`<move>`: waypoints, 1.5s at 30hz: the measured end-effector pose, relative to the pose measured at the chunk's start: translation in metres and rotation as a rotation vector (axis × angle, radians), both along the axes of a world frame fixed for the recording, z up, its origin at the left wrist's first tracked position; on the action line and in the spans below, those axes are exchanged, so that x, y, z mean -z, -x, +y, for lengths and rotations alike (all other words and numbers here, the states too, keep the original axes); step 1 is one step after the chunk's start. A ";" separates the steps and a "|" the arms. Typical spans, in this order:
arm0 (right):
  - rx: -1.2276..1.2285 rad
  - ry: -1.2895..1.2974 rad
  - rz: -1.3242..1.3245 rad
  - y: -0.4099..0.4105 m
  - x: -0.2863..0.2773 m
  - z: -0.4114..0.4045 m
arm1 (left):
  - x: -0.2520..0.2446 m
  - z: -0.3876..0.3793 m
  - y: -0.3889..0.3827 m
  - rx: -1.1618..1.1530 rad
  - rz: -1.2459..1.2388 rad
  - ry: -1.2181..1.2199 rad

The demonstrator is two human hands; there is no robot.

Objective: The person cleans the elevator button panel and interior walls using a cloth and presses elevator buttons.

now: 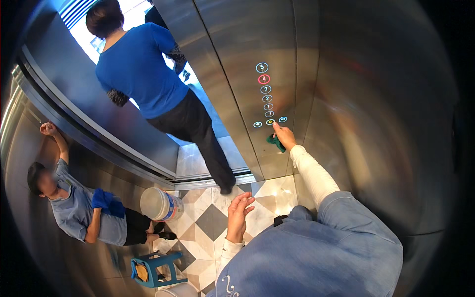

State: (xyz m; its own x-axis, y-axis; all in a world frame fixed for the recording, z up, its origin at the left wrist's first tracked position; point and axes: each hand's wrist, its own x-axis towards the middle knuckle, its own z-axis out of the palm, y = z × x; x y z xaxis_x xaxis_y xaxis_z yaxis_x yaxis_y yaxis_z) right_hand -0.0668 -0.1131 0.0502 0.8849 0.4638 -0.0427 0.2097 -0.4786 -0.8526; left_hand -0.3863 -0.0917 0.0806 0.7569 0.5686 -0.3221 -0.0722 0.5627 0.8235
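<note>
My right hand (284,136) reaches to the lower part of an elevator button panel (268,92) on a brushed-metal wall. Its index finger is at or just below the yellow-marked button (270,121) in the bottom row; whether it presses cannot be told. Hanging from the same hand is a dark green cloth (276,143), partly hidden by the fingers. Among the ringed buttons, one (264,79) glows red and the others glow white-blue. My left hand (239,215) hovers over the tiled floor, loosely bent with fingers apart and nothing in it.
A person in a blue top (141,70) steps out through the elevator doorway. At left, another person (85,208) holds a blue cloth (107,203), one hand raised to the wall. A white bucket (159,204) and a teal stool (159,269) stand on the patterned floor (211,222).
</note>
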 end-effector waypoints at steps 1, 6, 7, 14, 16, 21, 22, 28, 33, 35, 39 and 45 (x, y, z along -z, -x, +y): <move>-0.010 0.006 0.003 0.001 0.002 -0.001 | 0.000 0.000 0.000 0.000 0.002 0.003; -0.009 0.011 -0.009 0.001 -0.004 0.004 | -0.001 0.004 -0.002 0.000 0.003 0.000; -0.014 0.004 -0.020 0.001 -0.007 0.005 | 0.000 0.004 -0.002 0.002 0.006 0.003; 0.010 0.045 -0.018 0.006 -0.018 0.011 | 0.002 0.006 0.000 -0.004 -0.015 0.011; 0.004 0.069 0.035 0.003 -0.009 0.009 | 0.002 0.006 0.000 -0.006 -0.005 0.020; 0.037 0.099 0.061 -0.007 0.010 0.004 | 0.004 0.007 0.001 -0.008 -0.014 0.014; 0.058 0.074 0.081 -0.010 0.016 0.002 | 0.003 0.007 0.001 -0.004 -0.018 0.012; 0.000 0.091 -0.006 0.006 -0.024 0.014 | 0.008 0.008 0.003 -0.004 -0.001 0.017; -0.007 0.186 -0.020 -0.007 -0.035 0.032 | 0.004 0.006 0.002 0.010 -0.001 0.018; -0.036 0.230 -0.061 -0.008 -0.038 0.032 | 0.003 0.007 -0.001 0.002 0.014 0.020; 0.017 0.202 0.016 -0.002 -0.041 0.032 | 0.000 0.004 0.000 0.012 0.005 -0.007; -0.037 0.247 0.019 0.006 -0.001 0.008 | 0.001 0.006 0.006 -0.005 -0.004 -0.014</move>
